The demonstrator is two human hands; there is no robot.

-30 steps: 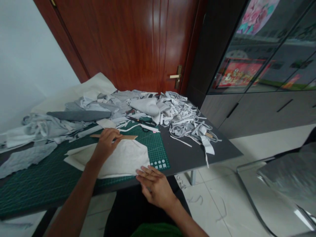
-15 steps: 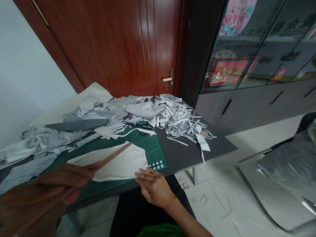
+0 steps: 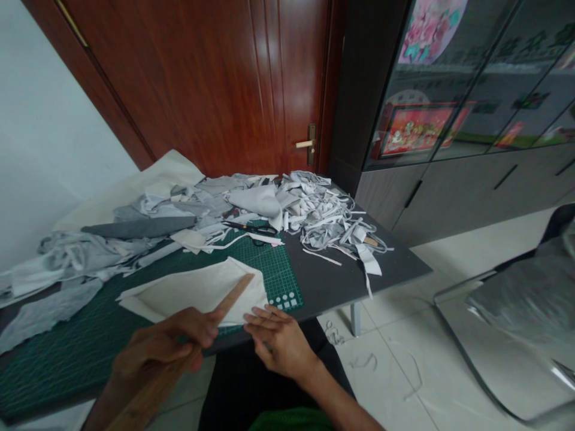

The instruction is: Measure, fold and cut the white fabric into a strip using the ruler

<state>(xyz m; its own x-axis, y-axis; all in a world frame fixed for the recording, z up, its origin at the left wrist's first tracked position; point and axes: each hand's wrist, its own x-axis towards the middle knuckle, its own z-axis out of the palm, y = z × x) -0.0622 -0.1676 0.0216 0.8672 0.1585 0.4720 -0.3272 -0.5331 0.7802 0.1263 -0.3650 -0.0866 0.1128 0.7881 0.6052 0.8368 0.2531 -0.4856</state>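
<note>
My left hand [image 3: 166, 342] is shut around a long wooden ruler [image 3: 233, 294] near the table's front edge, with the ruler's tip reaching over a folded off-white cloth piece [image 3: 197, 293]. The cloth lies on a green cutting mat [image 3: 281, 281]. My right hand [image 3: 281, 344] rests at the cloth's near corner, fingers apart and holding nothing. Black-handled scissors [image 3: 249, 226] lie on the mat's far part, out of reach of both fingertips.
Heaps of grey and white fabric scraps [image 3: 323, 221] cover the far side of the dark table [image 3: 332, 287]. Grey cloth [image 3: 58, 257] lies at the left. A door [image 3: 202, 78] stands behind, a glass-fronted cabinet [image 3: 449, 197] to the right, and a chair [image 3: 507, 317] at lower right.
My left hand has come back in from the lower left with the ruler, now nearer the table's front edge. The ruler's tip has swung over the cloth. My right hand has hardly moved.
</note>
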